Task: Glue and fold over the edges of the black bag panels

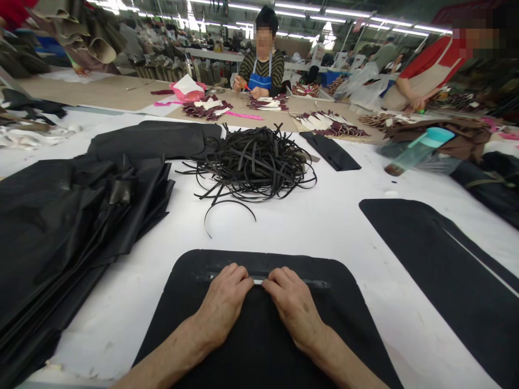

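A black sheet panel (pixel 259 346) with rounded top corners lies flat in front of me on the white tabletop. Near its top edge runs a long narrow slot, through which a strip of white shows between my thumbs. My left hand (pixel 227 297) is closed at the left part of this slot, with curled fingers and thumb pressing on the black material. Mirroring it, my right hand (pixel 292 302) closes on the slot's right part, its thumb close to the left one. Whatever lies under the fingertips is hidden.
Beyond the panel is a tangled heap of thin black strips (pixel 259 162). Stacked black sheets (pixel 73 216) lie left, and another slotted black panel (pixel 430 270) right. A bottle with a turquoise lid (pixel 419 151) lies tilted at the right. Co-workers (pixel 261 70) are across the table.
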Tool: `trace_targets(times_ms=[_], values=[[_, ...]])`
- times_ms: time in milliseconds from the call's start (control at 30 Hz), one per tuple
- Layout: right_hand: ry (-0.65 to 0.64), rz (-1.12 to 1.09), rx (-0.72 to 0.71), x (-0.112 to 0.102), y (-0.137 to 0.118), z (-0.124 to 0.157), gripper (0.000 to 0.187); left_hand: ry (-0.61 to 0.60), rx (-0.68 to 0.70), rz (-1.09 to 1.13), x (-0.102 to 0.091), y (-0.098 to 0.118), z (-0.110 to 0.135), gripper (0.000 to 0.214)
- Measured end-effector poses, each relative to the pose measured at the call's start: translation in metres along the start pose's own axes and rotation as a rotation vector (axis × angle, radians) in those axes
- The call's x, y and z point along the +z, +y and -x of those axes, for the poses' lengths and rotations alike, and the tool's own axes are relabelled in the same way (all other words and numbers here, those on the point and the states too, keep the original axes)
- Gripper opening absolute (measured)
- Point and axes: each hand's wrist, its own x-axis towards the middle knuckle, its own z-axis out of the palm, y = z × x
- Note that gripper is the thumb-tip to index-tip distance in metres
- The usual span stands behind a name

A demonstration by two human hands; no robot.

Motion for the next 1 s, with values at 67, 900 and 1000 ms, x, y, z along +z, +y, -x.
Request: trace_targets(times_ms=[67,900,1000], values=[[-0.008,-0.001,-0.021,0.0,0.002,0.002,0.014,-0.012,0.036,0.002,0.0,-0.003,0.001,0.018],[-0.08,0.273,-0.289,-0.023,0.054,0.048,0.029,0.044,0.468,-0.375,-0.016,-0.045,0.04,0.04],[-0.066,0.314,-0.282,-0.027,0.064,0.058,0.028,0.121,0.504,-0.412,-0.024,-0.054,0.044,0.042]])
